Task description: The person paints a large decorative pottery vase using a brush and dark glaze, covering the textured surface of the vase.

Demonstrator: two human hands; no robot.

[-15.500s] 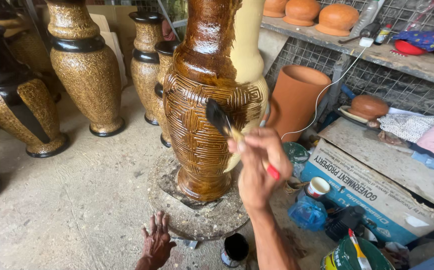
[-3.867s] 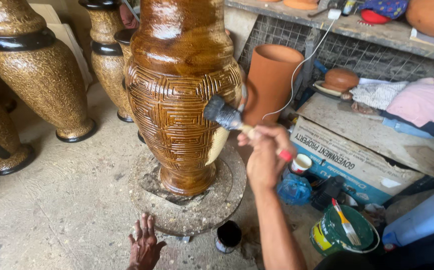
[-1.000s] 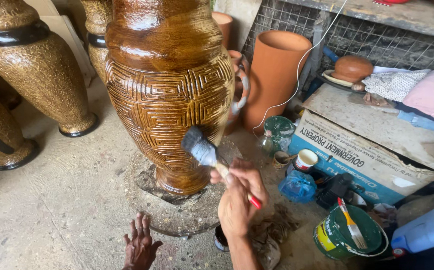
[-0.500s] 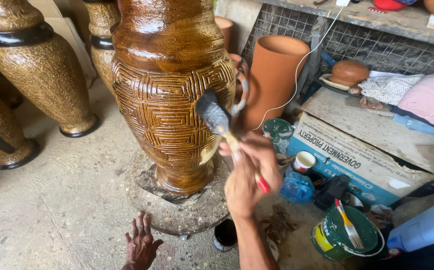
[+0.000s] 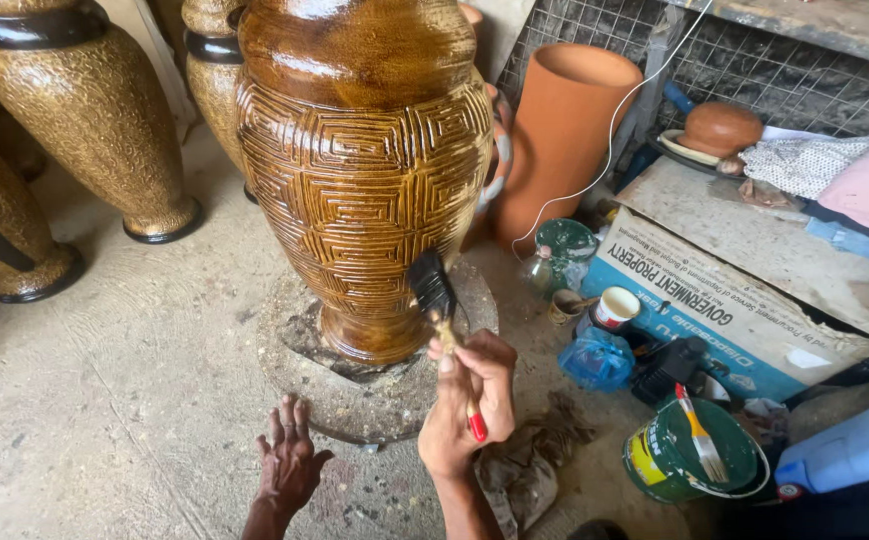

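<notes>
Against the glossy brown carved clay vase (image 5: 360,170), my right hand (image 5: 470,405) pinches a dark-bristled paintbrush (image 5: 440,305); my left hand (image 5: 288,462), fingers spread, braces on the floor for balance.

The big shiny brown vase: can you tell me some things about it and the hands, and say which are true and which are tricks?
1. The right hand holds a paintbrush against the lower part of the big brown vase. True.
2. The left hand grips the vase's neck. False: it lies flat, fingers spread, on the floor by the round stone base.
3. The vase stands on that round base. True.
4. The green bucket is empty. False: another brush rests in it.
5. The plain orange clay pot lies on its side. False: it stands upright behind the vase.
</notes>
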